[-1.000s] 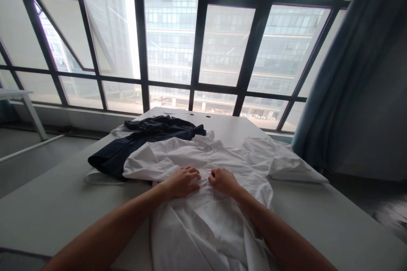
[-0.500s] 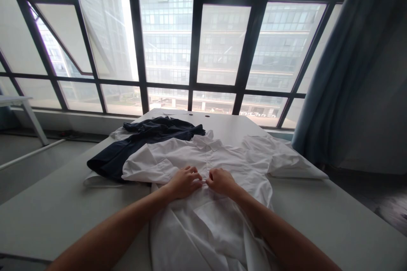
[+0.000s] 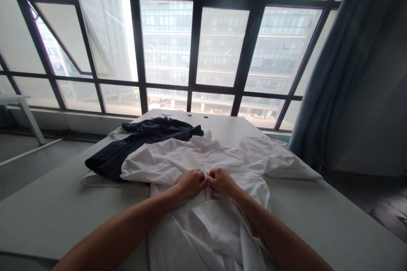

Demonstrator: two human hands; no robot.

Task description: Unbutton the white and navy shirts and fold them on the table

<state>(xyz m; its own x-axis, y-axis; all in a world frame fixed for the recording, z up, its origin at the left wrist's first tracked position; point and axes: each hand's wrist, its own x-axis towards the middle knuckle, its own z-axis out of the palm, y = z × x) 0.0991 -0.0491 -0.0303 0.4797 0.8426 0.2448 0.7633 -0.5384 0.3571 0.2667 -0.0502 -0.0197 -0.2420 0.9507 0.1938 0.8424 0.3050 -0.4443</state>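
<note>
A white collared shirt (image 3: 187,152) lies front up on the table, its collar pointing toward the windows and its lower part spreading toward me. My left hand (image 3: 193,183) and my right hand (image 3: 219,180) meet at the middle of its front placket, below the collar. Both are closed, with fingertips pinching the shirt's front edges close together. Whether a button sits between the fingers is hidden. Above my hands the placket runs straight up to the collar.
Dark navy clothing (image 3: 111,154) lies at the left, partly under the shirt's sleeve, with white cloth beneath. More white garments (image 3: 282,159) are heaped at the right. The white table (image 3: 318,220) reaches toward the windows; a blue curtain (image 3: 330,93) hangs at the right.
My left hand has moved slightly right, and its fingers have curled in against my right hand. The two hands are now closer together at the placket.
</note>
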